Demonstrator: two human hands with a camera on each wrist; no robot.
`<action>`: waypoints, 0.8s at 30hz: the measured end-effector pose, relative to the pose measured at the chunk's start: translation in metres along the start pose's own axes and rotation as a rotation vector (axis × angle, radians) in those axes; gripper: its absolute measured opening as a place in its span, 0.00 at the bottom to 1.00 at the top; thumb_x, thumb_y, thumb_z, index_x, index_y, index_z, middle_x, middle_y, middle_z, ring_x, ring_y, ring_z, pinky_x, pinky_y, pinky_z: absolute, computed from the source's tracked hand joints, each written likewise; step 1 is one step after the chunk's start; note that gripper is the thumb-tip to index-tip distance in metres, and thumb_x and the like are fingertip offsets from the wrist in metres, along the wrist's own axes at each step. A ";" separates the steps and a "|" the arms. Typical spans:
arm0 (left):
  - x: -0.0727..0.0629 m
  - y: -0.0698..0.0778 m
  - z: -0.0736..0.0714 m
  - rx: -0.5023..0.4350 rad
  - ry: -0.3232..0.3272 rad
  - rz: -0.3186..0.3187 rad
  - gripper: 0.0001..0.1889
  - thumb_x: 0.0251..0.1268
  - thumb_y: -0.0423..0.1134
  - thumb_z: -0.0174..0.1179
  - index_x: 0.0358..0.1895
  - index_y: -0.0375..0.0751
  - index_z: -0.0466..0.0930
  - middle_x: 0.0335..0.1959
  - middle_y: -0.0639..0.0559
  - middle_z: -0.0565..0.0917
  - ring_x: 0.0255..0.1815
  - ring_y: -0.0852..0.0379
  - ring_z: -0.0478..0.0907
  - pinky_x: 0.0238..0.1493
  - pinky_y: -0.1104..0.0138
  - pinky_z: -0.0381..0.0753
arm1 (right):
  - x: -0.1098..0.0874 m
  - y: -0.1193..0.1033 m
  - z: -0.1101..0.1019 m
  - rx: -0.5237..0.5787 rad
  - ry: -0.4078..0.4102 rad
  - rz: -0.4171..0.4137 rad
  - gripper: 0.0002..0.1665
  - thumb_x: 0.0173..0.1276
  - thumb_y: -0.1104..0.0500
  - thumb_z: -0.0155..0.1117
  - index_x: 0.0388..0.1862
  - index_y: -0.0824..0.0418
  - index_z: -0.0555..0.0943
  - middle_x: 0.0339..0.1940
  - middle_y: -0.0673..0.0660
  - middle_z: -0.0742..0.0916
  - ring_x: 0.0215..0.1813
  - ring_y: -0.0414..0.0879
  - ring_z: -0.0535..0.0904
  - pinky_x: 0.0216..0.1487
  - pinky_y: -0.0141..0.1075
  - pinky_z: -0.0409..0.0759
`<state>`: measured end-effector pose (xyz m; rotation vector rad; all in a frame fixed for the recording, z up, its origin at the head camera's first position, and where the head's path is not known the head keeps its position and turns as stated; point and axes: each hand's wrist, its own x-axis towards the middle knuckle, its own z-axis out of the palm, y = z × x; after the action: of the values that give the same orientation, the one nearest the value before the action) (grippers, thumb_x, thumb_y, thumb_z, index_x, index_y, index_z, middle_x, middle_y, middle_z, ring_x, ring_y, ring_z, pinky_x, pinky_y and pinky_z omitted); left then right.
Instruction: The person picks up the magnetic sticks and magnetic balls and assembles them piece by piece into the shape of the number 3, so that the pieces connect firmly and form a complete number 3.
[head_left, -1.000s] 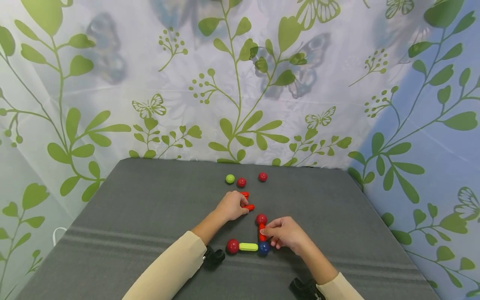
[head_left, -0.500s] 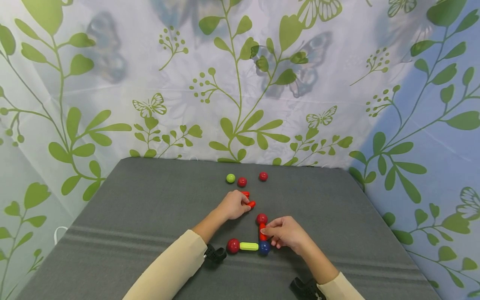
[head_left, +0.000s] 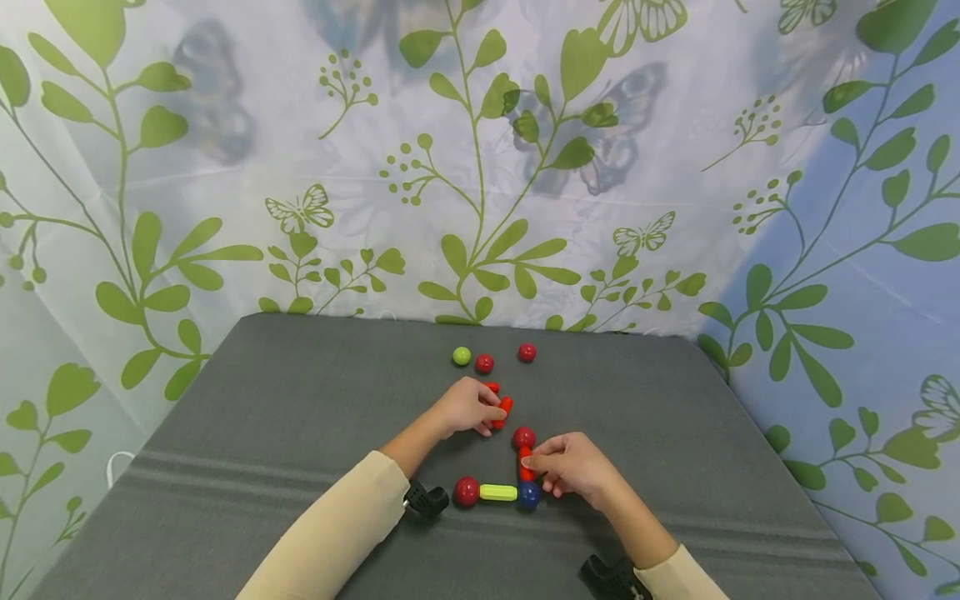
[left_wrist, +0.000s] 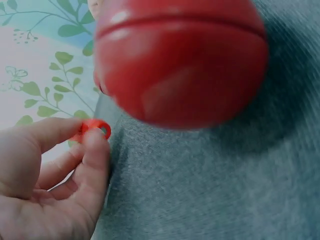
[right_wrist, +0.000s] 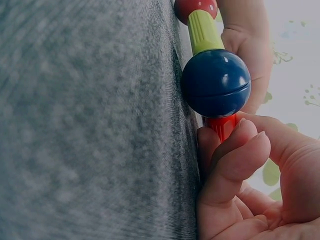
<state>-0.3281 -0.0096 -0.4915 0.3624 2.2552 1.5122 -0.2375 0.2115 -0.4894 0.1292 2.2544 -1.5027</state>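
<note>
An L-shaped build lies on the grey cloth: a dark red ball [head_left: 467, 492], a yellow-green rod [head_left: 498, 492], a blue ball [head_left: 528, 496] at the corner, then a red rod [head_left: 526, 464] up to another red ball [head_left: 523, 437]. My right hand [head_left: 576, 468] pinches that red rod between thumb and fingers, close beside the blue ball [right_wrist: 216, 82]. Beyond the build, my left hand [head_left: 467, 407] pinches a loose red rod [head_left: 503, 412] by its sides. Its hollow end shows in the left wrist view, where a large red ball [left_wrist: 182, 65] fills the foreground.
Another red rod [head_left: 492, 387] lies just behind my left hand, partly hidden. Farther back sit a green ball [head_left: 461, 356], a red ball [head_left: 484, 363] and a second red ball [head_left: 527, 352]. A leaf-patterned curtain [head_left: 345, 167] stands along the table's back edge.
My left hand has picked at the loose red rod and turned it from lying sideways to pointing away at a slant. The right hand keeps its grip on the build.
</note>
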 end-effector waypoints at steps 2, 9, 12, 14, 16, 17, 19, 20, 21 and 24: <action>0.001 -0.002 0.000 -0.034 -0.017 -0.026 0.13 0.65 0.35 0.70 0.49 0.32 0.86 0.28 0.48 0.84 0.21 0.59 0.80 0.26 0.68 0.85 | 0.000 0.000 0.000 0.000 0.002 0.003 0.18 0.63 0.52 0.77 0.43 0.65 0.87 0.25 0.52 0.86 0.20 0.40 0.77 0.22 0.30 0.78; 0.004 -0.003 0.002 -0.180 -0.044 -0.127 0.14 0.64 0.37 0.71 0.50 0.36 0.87 0.26 0.50 0.84 0.17 0.63 0.76 0.21 0.73 0.79 | 0.001 0.000 -0.001 -0.005 0.002 0.011 0.18 0.63 0.52 0.77 0.43 0.65 0.87 0.25 0.52 0.86 0.20 0.40 0.77 0.23 0.30 0.78; 0.004 -0.004 0.002 -0.228 -0.054 -0.155 0.14 0.64 0.38 0.71 0.50 0.37 0.87 0.26 0.50 0.84 0.16 0.64 0.75 0.20 0.74 0.77 | 0.002 0.000 -0.001 -0.006 0.006 0.017 0.19 0.63 0.52 0.78 0.44 0.65 0.87 0.25 0.52 0.86 0.20 0.40 0.77 0.23 0.31 0.78; 0.004 -0.003 0.002 -0.241 -0.057 -0.168 0.14 0.64 0.38 0.71 0.50 0.37 0.87 0.26 0.50 0.84 0.17 0.64 0.75 0.20 0.74 0.77 | 0.003 -0.001 -0.001 -0.008 0.007 0.017 0.19 0.63 0.52 0.78 0.44 0.65 0.88 0.25 0.52 0.87 0.20 0.40 0.77 0.23 0.31 0.78; 0.004 -0.003 0.002 -0.243 -0.063 -0.176 0.14 0.64 0.39 0.72 0.50 0.37 0.88 0.26 0.50 0.84 0.17 0.64 0.76 0.20 0.74 0.77 | 0.003 -0.001 -0.001 -0.009 0.009 0.017 0.19 0.62 0.52 0.78 0.44 0.65 0.88 0.25 0.53 0.87 0.20 0.40 0.77 0.23 0.31 0.78; 0.004 -0.002 0.002 -0.241 -0.066 -0.179 0.14 0.64 0.39 0.72 0.49 0.38 0.88 0.26 0.49 0.84 0.17 0.63 0.76 0.20 0.74 0.77 | 0.003 -0.001 -0.001 -0.009 0.008 0.018 0.19 0.62 0.52 0.78 0.44 0.65 0.88 0.25 0.53 0.87 0.20 0.40 0.77 0.23 0.31 0.78; 0.004 -0.002 0.003 -0.238 -0.071 -0.182 0.14 0.64 0.39 0.72 0.49 0.38 0.88 0.27 0.49 0.85 0.18 0.63 0.76 0.20 0.74 0.77 | 0.004 0.000 -0.001 -0.012 0.010 0.021 0.19 0.63 0.52 0.78 0.44 0.65 0.87 0.25 0.53 0.87 0.20 0.40 0.77 0.23 0.31 0.78; 0.004 -0.001 0.003 -0.235 -0.075 -0.183 0.14 0.64 0.40 0.72 0.49 0.38 0.88 0.27 0.49 0.85 0.18 0.63 0.76 0.20 0.74 0.77 | 0.004 0.000 -0.001 -0.012 0.012 0.024 0.19 0.63 0.52 0.78 0.44 0.65 0.87 0.25 0.53 0.87 0.20 0.41 0.77 0.23 0.31 0.78; 0.004 -0.001 0.003 -0.235 -0.078 -0.182 0.14 0.64 0.40 0.71 0.49 0.38 0.88 0.27 0.49 0.85 0.18 0.63 0.77 0.20 0.74 0.77 | 0.003 -0.001 -0.001 -0.012 0.015 0.027 0.19 0.63 0.52 0.78 0.44 0.65 0.87 0.25 0.53 0.87 0.20 0.41 0.77 0.23 0.31 0.78; 0.005 -0.002 0.004 -0.237 -0.077 -0.176 0.14 0.65 0.40 0.71 0.50 0.37 0.87 0.28 0.49 0.85 0.18 0.63 0.76 0.20 0.74 0.77 | 0.003 -0.001 0.000 -0.014 0.019 0.032 0.18 0.63 0.53 0.77 0.44 0.65 0.87 0.26 0.53 0.87 0.20 0.41 0.77 0.24 0.31 0.78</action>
<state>-0.3306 -0.0054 -0.4950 0.1451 1.9659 1.6191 -0.2409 0.2109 -0.4897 0.1750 2.2665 -1.4751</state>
